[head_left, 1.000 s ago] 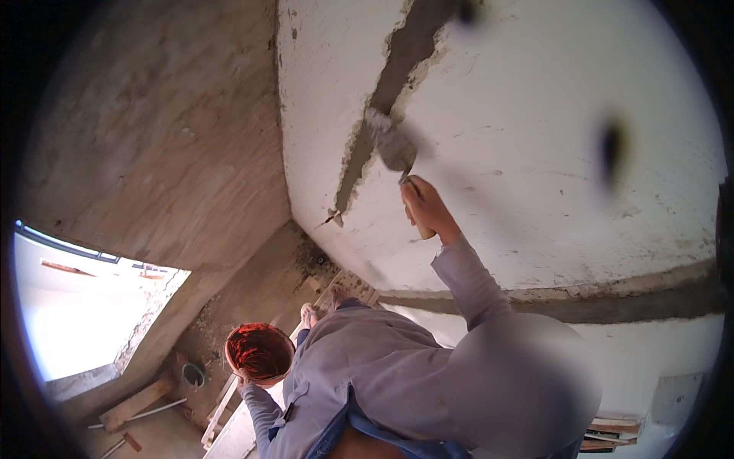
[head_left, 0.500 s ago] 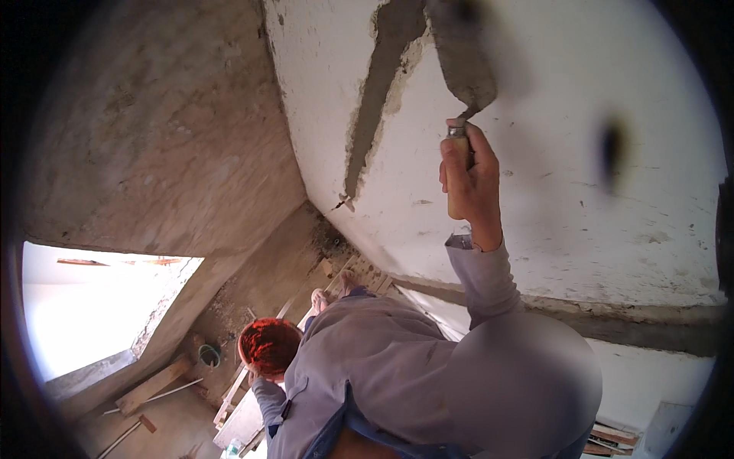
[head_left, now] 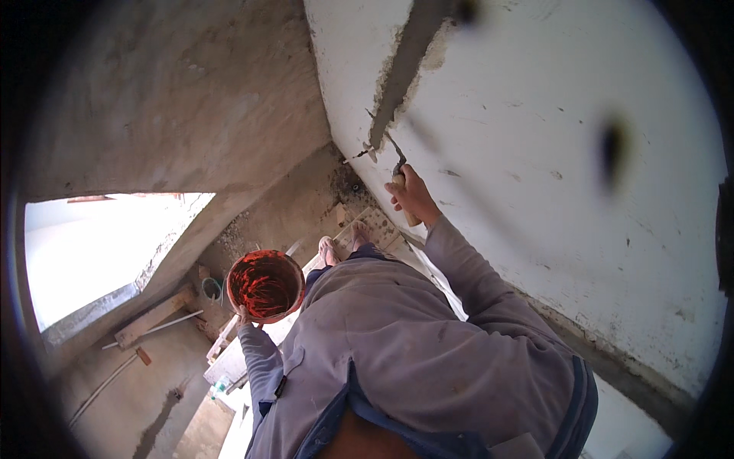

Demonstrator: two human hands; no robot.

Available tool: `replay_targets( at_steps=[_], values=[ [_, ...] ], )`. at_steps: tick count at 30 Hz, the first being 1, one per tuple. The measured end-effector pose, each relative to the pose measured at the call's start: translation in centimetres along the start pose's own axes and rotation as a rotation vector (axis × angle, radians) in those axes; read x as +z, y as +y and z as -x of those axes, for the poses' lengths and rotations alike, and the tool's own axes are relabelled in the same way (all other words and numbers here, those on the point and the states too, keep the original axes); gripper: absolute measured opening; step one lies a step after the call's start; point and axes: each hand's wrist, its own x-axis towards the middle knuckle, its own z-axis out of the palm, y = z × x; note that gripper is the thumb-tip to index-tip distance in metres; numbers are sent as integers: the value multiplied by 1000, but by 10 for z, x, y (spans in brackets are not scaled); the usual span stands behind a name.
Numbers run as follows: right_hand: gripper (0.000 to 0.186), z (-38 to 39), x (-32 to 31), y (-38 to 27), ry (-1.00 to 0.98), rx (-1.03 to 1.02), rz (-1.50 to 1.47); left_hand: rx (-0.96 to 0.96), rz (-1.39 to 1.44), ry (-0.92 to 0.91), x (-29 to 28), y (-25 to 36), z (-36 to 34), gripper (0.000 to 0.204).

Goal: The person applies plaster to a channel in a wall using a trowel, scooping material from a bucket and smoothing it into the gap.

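My right hand (head_left: pixel 417 196) is closed around the wooden handle of a trowel (head_left: pixel 399 179). The trowel's blade is seen nearly edge-on, close to the lower end of a grey mortar strip (head_left: pixel 403 69) that runs down the white wall (head_left: pixel 543 161). Whether the blade touches the wall I cannot tell. On the other side of my body, my left hand (head_left: pixel 243 314) grips the near rim of a bucket (head_left: pixel 264 265). Red streaks line the inside of this bucket, and its bottom is dark. Most of the left fingers are hidden beneath it.
My feet (head_left: pixel 329 249) stand on a narrow plank platform (head_left: pixel 390 233) high above the floor. A brown rough wall (head_left: pixel 183 99) meets the white one in a corner. Below lie a board (head_left: pixel 157 315), a long-handled tool (head_left: pixel 107 385) and a small round container (head_left: pixel 212 288). A bright opening (head_left: pixel 107 252) is at left.
The trowel has come down the wall, from beside the strip's upper part to its lower end, with its blade turned edge-on. The bucket has risen nearer and shows more of its inside.
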Motion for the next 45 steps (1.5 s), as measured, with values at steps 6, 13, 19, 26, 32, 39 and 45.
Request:
replay_targets(
  at_steps=[6,13,19,26,32,39,45],
  values=[
    [38,-43,-12,5,62,43,46,-68,7,73,-8,-24,29,65],
    [20,6,-34,-57,176,-198,-246,-212,3,178,-43,-84,41,68],
    [30,-67,-7,43,73,-65,190,-245,84,243,-41,-68,67,60],
    [22,-66,-11,-11,76,101,-85,-261,158,239,-59,-78,60,59],
    [27,1,-23,-78,182,-164,-51,-267,152,204,-47,-83,22,60],
    [22,-6,-38,-82,73,82,-51,-252,195,88,-13,-84,-28,60],
    [39,46,-69,-178,174,-158,-165,-203,178,62,-5,-107,-79,64]
  ],
)
